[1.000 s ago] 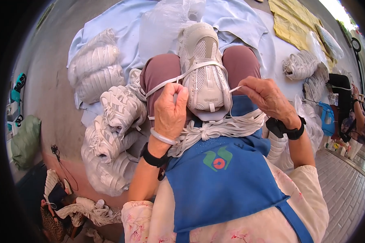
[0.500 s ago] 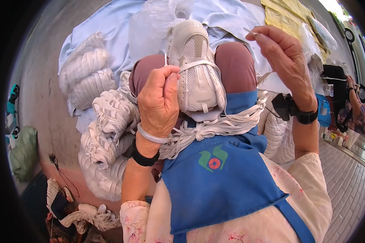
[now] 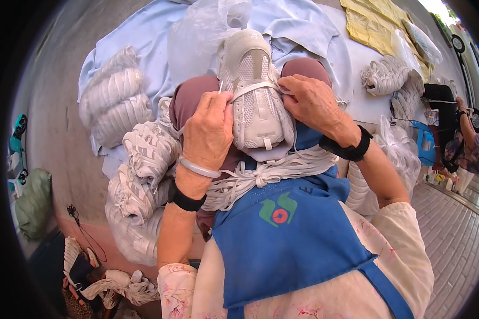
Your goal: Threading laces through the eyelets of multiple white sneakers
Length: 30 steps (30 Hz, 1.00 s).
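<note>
A pale grey-white sneaker (image 3: 261, 127) is wedged between my knees, toe pointing away from me. One flat white shoelace (image 3: 256, 87) crosses its upper. On the shoe's left side, my left hand (image 3: 210, 125) pinches the lace, and a stiff white tip pokes up above the fingers. My right hand (image 3: 314, 103) is closed at the shoe's right edge, its fingertips pinching the lace where it reaches that side. The fingers partly hide their hold. Across my lap, over a blue apron (image 3: 303, 239), lies a knotted bundle of white shoelaces (image 3: 271, 171).
Several sneakers (image 3: 149, 151) are piled by my left knee. Plastic-wrapped stacks of white shoe pieces (image 3: 117, 101) lie on a light blue cloth (image 3: 127, 32). At right are a white coil (image 3: 386, 74), a blue stool (image 3: 424, 143) and another person (image 3: 468, 138).
My right hand has come down and left from the raised position at the far right to the shoe's right edge. My left hand stays nearly in place, still pinching the lace.
</note>
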Each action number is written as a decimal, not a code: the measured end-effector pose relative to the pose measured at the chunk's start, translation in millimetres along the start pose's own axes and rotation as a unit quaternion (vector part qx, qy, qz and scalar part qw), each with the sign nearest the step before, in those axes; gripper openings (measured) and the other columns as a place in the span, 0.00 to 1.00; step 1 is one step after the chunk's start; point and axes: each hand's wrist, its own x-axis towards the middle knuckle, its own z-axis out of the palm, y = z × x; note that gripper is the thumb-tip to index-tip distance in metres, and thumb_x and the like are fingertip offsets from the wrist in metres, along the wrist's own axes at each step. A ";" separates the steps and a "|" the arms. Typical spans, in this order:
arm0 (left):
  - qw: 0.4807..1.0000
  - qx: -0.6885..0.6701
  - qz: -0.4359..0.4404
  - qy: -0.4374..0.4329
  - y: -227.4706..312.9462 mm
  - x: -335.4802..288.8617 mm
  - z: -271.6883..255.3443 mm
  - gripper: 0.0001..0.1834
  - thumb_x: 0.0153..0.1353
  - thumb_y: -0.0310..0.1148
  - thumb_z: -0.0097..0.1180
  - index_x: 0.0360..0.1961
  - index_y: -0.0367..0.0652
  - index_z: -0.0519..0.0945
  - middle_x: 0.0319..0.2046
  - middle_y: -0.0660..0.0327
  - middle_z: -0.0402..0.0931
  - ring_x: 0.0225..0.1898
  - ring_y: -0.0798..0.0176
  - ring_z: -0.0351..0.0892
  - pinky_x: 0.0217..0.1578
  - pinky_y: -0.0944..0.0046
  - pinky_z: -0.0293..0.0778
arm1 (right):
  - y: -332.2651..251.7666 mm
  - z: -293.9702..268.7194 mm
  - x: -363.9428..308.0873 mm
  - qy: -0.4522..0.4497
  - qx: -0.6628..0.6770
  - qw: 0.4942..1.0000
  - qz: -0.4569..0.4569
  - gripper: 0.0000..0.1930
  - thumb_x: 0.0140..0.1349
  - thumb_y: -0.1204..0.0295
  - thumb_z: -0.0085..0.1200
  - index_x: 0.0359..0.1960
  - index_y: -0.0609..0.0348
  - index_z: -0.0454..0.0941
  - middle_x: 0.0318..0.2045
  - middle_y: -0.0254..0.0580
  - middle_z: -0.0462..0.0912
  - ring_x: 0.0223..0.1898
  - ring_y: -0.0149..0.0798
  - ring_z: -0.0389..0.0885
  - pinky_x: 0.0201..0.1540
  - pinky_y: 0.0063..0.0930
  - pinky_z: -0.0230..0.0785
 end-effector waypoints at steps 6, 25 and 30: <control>0.999 -0.036 -0.012 -0.015 -9.7 6.1 -4.6 0.05 0.58 0.21 0.55 0.36 0.36 0.76 0.30 0.53 0.76 0.31 0.50 0.77 0.32 0.59 0.72 | -2.0 2.6 11.4 0.055 0.011 0.998 -0.026 0.04 0.52 0.73 0.51 0.28 0.61 0.73 0.27 0.48 0.79 0.30 0.54 0.79 0.33 0.46 0.70; 0.963 -0.156 -0.198 0.099 -5.9 -12.9 -34.4 0.07 0.64 0.29 0.54 0.40 0.37 0.78 0.29 0.66 0.76 0.21 0.76 0.70 0.22 0.75 0.68 | -24.3 -37.5 -17.1 -0.065 0.255 0.964 0.047 0.10 0.65 0.69 0.49 0.35 0.66 0.76 0.24 0.54 0.77 0.26 0.54 0.77 0.29 0.37 0.67; 0.969 -0.192 -0.153 0.017 16.0 2.9 -5.7 0.06 0.63 0.30 0.56 0.36 0.38 0.77 0.24 0.71 0.72 0.19 0.79 0.62 0.20 0.75 0.63 | -24.3 -27.4 -13.8 -0.027 0.197 0.980 0.032 0.09 0.64 0.70 0.51 0.35 0.65 0.76 0.25 0.53 0.77 0.28 0.55 0.78 0.31 0.40 0.69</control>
